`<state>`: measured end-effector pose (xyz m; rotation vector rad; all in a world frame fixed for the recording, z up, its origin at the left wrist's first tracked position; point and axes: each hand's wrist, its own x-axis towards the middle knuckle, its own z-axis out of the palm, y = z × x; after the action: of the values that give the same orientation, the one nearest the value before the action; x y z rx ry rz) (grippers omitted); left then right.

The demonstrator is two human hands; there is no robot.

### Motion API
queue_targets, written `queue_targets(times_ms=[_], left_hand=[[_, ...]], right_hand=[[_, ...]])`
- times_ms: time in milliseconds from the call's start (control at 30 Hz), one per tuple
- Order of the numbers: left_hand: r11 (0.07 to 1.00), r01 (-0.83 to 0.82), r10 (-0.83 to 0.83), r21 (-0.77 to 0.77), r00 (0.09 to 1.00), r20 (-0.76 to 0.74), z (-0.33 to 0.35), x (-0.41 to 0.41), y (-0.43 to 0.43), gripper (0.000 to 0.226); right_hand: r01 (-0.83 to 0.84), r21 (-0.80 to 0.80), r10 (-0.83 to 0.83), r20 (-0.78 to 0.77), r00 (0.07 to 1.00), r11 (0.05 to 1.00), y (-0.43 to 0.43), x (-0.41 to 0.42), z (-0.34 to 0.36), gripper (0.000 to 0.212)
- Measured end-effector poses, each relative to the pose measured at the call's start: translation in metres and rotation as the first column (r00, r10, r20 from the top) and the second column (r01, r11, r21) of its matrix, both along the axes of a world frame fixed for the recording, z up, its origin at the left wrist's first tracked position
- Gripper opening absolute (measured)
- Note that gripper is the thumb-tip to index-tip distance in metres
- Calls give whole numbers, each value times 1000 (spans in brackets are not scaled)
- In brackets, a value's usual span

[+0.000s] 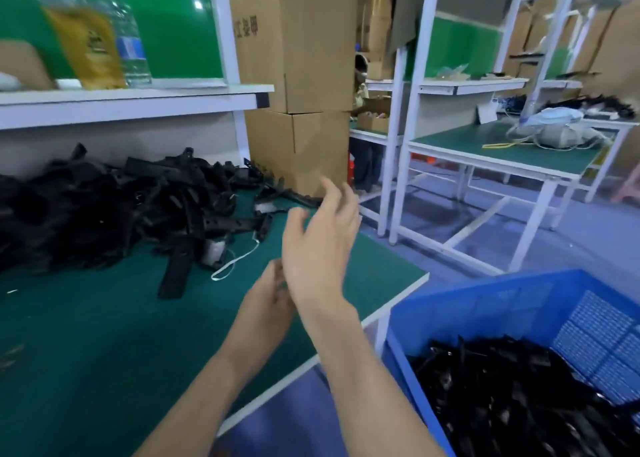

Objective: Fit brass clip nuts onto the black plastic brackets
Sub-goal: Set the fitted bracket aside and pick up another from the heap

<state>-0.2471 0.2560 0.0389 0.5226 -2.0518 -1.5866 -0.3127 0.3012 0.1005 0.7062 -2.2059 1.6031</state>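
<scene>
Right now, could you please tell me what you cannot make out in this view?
1. Left hand, head view: the right hand and its wrist cover its fingertips, so whether it holds anything is unclear.
2. Bracket pile, head view: blurred and cut by the left edge; fitted nuts cannot be told.
3. Blue crate, head view: cut by the right and bottom edges; its dark contents are blurred.

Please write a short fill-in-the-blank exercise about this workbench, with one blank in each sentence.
1. The loose pile of black plastic brackets lies on the ___ table mat.
2. More black brackets fill the ___ plastic mesh crate.
3. The clear water bottle with a blue label stands on the white ___.
Missing words: green; blue; shelf.
</scene>
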Motion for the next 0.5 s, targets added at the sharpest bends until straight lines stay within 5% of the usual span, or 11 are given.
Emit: queue_targets(times_ms=[100,233,333,500], left_hand=[[876,-330,386,-351,917,101,-20,67,-63,39],[519,-475,805,-711,552,218,-45,172,-129,66],[497,-452,868,-741,272,416,-52,232,-153,85],[569,-390,818,-724,365,445,-60,255,-188,85]], right_hand=[[-219,65,220,-9,975,974,-49,41,-18,49],[-471,220,478,25,878,854,-115,103,-49,51],[-559,366,569,91,817,744,-155,137,-75,54],[-600,525,642,126,756,604,-207,168,-105,59]])
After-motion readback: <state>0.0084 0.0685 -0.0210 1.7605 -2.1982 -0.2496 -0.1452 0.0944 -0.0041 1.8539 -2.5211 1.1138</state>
